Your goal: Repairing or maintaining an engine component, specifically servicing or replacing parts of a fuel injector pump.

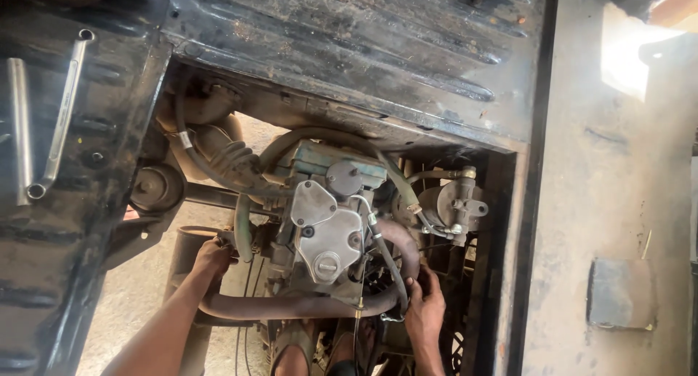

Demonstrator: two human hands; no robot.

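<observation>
Exhaust pipe [291,305], lower centre, gripped by my left hand [212,260] and right hand [425,307], fingers wrapped round it — fitting step, I judge; next needs steady alignment under engine [327,223].

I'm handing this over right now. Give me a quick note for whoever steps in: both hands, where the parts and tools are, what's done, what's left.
Left hand: gripping the left end of the curved pipe beside the engine.
Right hand: on the pipe's right bend, by the hoses.
Two wrenches lie on the dark panel, upper left, untouched.
Done: engine bay open, pipe in both hands.
Left: cannot tell whether the pipe's ends are fastened; check before moving it.
</observation>
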